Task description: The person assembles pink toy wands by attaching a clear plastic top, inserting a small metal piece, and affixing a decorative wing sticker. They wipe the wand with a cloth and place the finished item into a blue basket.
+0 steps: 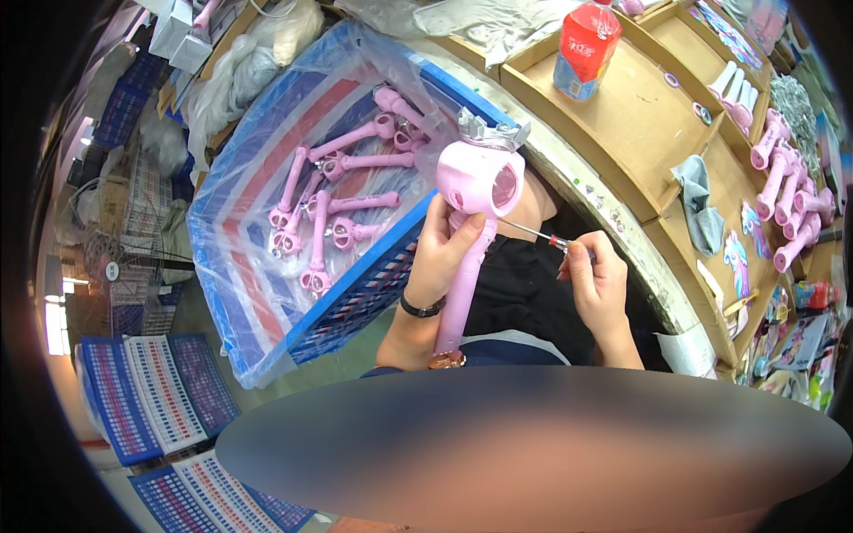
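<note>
My left hand [433,262] is closed around the neck of a pink toy wand [482,178], thumb across its front. The wand stands upright, with a round hollow head and a silver crown-shaped piece [490,132] on top. In my right hand [597,282] is a small screwdriver [558,242] with a red and clear handle. Its thin shaft points left at the wand's neck, just below the head; I cannot tell whether the tip touches. To the left, several pink wands [318,240] lie in a plastic-lined blue basket [342,298].
Along the right runs a bench with cardboard trays [613,142]. They bear a red-labelled drink bottle [586,49], a grey cloth [698,209] and a pile of pink wand parts [786,191]. Blue and white crates [160,395] stand at the lower left.
</note>
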{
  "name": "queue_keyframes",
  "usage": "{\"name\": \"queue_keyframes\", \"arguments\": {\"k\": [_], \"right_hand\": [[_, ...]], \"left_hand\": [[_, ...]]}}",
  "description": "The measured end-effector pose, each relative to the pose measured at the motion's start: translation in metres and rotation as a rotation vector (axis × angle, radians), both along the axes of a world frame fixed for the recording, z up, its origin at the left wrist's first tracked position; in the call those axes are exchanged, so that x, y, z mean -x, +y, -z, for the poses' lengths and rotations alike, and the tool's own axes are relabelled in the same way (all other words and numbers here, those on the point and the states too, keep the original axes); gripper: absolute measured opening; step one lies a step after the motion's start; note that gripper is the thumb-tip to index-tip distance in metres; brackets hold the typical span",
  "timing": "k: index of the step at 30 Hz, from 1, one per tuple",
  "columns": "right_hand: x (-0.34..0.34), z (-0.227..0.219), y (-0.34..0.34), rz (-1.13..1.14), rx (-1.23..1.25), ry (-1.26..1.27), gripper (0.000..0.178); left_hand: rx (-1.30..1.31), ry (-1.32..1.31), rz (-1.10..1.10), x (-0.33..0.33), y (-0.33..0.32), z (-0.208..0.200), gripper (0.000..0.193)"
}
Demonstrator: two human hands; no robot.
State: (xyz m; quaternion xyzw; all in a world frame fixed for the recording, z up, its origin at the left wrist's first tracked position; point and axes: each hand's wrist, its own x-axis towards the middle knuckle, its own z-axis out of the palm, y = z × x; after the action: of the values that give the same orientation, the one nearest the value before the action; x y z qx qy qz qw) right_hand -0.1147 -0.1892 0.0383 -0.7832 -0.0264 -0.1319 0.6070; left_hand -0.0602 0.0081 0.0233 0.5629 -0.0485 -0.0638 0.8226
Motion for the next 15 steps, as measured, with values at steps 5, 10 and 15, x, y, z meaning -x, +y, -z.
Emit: {"name": "queue_keyframes", "arguments": {"k": [5, 10, 15], "right_hand": [[-0.001, 0.002, -0.006, -0.011, 0.205, -0.188, 0.017], [0.000, 0.000, -0.015, -0.069, -0.123, 0.334, 0.030], [-0.005, -0.003, -0.012, -0.094, -0.232, 0.401, 0.033]], "left_hand": [[-0.021, -0.039, 0.008, 0.002, 0.002, -0.004, 0.042], [-0.111, -0.154, -0.057, 0.003, -0.001, -0.004, 0.048], [-0.071, -0.017, -0.031, -0.002, -0.001, 0.004, 0.036]]}}
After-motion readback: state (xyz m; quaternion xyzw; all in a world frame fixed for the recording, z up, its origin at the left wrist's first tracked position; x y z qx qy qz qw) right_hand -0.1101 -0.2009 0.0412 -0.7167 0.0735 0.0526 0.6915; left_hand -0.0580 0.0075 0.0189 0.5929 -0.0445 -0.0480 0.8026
